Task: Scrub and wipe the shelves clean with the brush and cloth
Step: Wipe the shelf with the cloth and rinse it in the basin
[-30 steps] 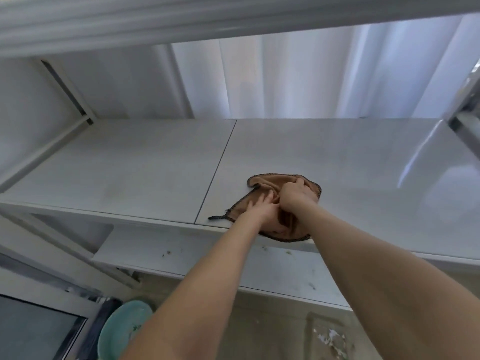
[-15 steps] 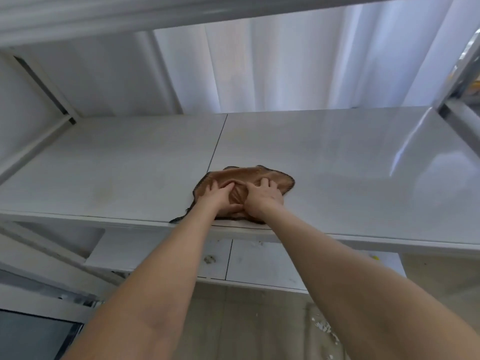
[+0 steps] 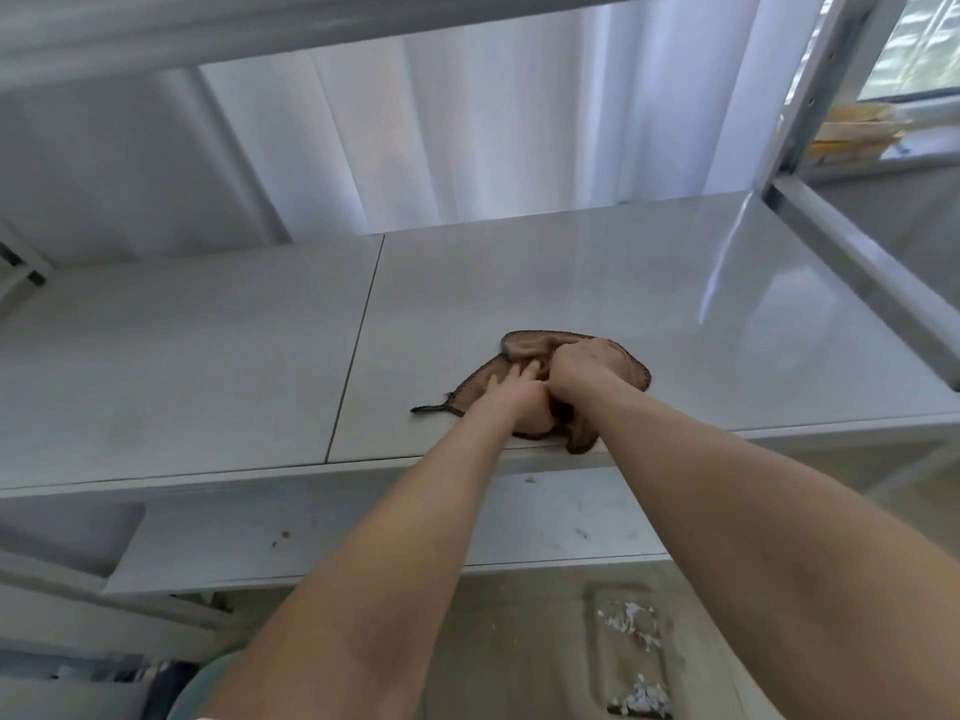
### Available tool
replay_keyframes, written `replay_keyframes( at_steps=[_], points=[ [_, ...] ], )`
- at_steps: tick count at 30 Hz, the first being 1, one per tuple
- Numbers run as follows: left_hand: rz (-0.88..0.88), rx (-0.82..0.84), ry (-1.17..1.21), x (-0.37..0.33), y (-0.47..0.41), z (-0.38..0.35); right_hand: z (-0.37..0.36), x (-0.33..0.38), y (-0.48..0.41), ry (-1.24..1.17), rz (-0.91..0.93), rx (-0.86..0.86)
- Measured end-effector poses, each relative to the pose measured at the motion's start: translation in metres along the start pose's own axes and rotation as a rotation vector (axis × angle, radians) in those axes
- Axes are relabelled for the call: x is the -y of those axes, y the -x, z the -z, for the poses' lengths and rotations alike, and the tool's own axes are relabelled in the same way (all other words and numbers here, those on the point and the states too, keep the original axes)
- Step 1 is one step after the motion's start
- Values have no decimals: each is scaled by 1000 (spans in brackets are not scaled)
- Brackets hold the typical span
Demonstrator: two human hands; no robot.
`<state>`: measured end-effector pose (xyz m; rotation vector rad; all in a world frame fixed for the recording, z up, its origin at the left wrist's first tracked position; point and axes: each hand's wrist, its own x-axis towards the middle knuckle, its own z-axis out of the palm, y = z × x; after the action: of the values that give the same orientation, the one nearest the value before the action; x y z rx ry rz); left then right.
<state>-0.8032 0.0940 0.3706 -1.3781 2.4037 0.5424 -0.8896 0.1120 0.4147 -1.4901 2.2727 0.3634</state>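
Your cloth (image 3: 527,347), brown with a dark stitched edge, lies crumpled on the white shelf (image 3: 701,324) near its front edge, just right of the seam (image 3: 358,345) that splits the surface into two panels. One corner of it droops over the front lip and a thin tail trails out to the left.

Your left hand (image 3: 511,389) lies flat on the cloth, fingers stretched forward and pressing down. Your right hand (image 3: 584,363) sits just beside it, touching it, with the fingers curled down into the fabric and gripping a bunch of it.

The right panel is glossy and carries a bright streak of reflected light; the left panel looks duller, with faint smudges. Below, a lower shelf (image 3: 363,543) shows a few dark specks. An upper shelf (image 3: 260,28) crosses the top of the view. A white curtain (image 3: 441,148) hangs behind the rack, and a perforated metal upright (image 3: 831,96) rises at the right, with a window (image 3: 924,44) beyond it. The floor (image 3: 519,657) underneath bears white flecks.
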Motion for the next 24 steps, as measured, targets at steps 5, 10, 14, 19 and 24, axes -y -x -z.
replay_keyframes(
  at_steps=[5, 10, 14, 19, 24],
  points=[
    [-262, -30, -40, -38, -1, -4, 17, -37, 4, 160, -52, -8],
    [-215, -26, 232, -3, 10, 5, 8, -14, 5, 321, 52, 48],
    [-6, -102, 149, 44, 16, 18, -4, 18, 0, 86, 131, -143],
    [357, -335, 73, 86, 29, 22, -11, 38, -6, -238, 226, -157],
    [513, -368, 53, 79, 22, 22, -24, 42, -17, -119, 398, -281]
  ],
)
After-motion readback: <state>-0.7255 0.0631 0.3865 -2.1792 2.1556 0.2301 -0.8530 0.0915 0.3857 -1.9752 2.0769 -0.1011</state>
